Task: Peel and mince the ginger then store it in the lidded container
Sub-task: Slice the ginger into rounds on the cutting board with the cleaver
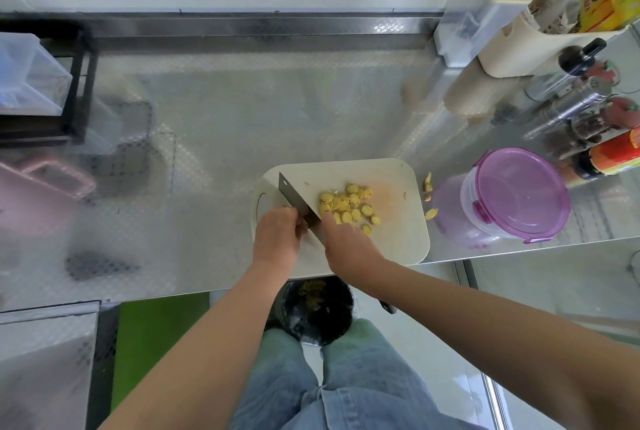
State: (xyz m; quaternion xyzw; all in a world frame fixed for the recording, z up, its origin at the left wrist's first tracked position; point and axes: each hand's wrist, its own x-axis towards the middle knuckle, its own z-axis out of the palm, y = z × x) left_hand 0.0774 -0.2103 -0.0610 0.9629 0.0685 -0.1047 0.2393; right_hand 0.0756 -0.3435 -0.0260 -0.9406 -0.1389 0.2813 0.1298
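A white cutting board (398, 221) lies at the counter's front edge. On it is a pile of yellow ginger slices (346, 204). A cleaver (294, 197) stands with its edge on the board, just left of the slices. My right hand (346, 242) grips the cleaver's handle, which is mostly hidden under the hand. My left hand (277, 232) sits against the blade's left face, fingers curled over a small ginger stub (304, 226) that is barely visible. The lidded container (512, 194), clear with a purple clip lid, stands closed to the right of the board.
Ginger scraps (429, 187) lie on the steel counter between board and container. Spice jars and bottles (581, 107) crowd the right wall. A black rack (79, 83) stands at the far left. A black bin (318, 308) with peelings sits on the floor below the board.
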